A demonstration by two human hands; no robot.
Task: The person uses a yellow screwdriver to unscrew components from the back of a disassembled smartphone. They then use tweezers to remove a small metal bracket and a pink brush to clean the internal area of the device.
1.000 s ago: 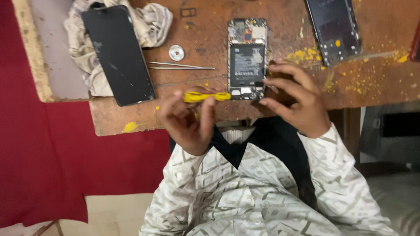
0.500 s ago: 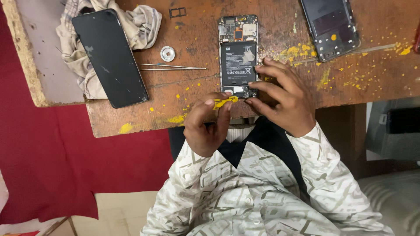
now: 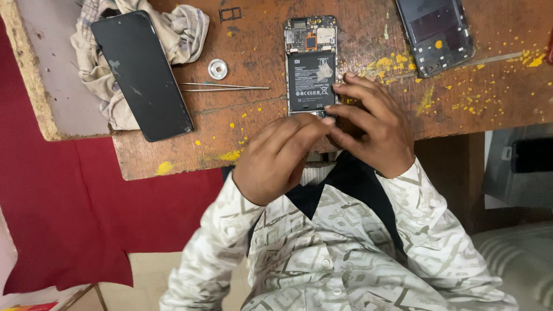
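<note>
Single head view, steeply downward, close above the wooden table point(image 3: 461, 109)
</note>
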